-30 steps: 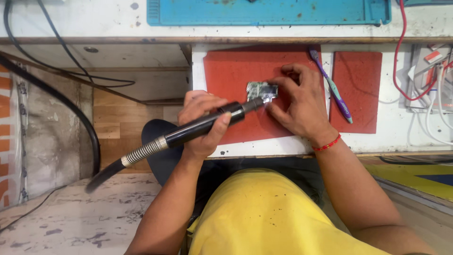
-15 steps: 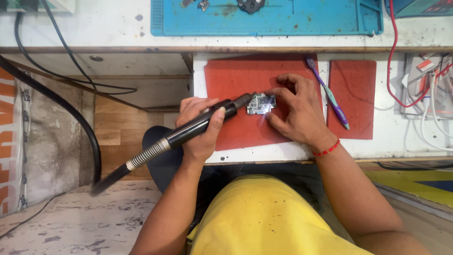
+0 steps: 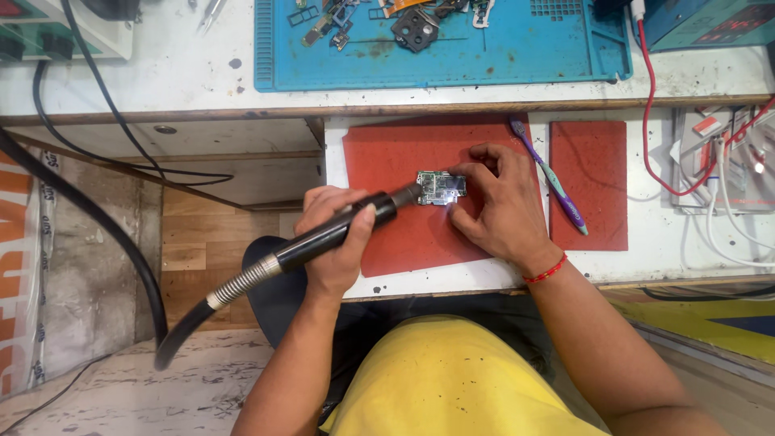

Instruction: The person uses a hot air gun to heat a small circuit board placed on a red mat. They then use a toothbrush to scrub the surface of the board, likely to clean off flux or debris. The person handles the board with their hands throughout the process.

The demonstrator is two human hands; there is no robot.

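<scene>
Far out from our grip on the left: black hose loops down toward the floor and runs into a coiled metal strain relief, which feeds straight into the tool.

Our left hand is wrapped tight around the black hot-air handpiece, fingers fully closed on the barrel, thumb lying along the top. Handpiece is tilted, nozzle end pointing up and to the right.

Just past the nozzle tip: small green circuit board, lying flat on the red mat. Nozzle is at the board's left edge; we can't tell whether it touches.

Our right hand comes in from the other side, fingertips pressed on the board's right edge and top, pinning it to the mat rather than lifting it. Hand is half-curled, nothing enclosed in the palm. Red thread band on that wrist.

Just right of that hand: purple toothbrush lying diagonally, then a second red mat.

Above both hands, on the upper bench: blue work mat with loose parts.
</scene>
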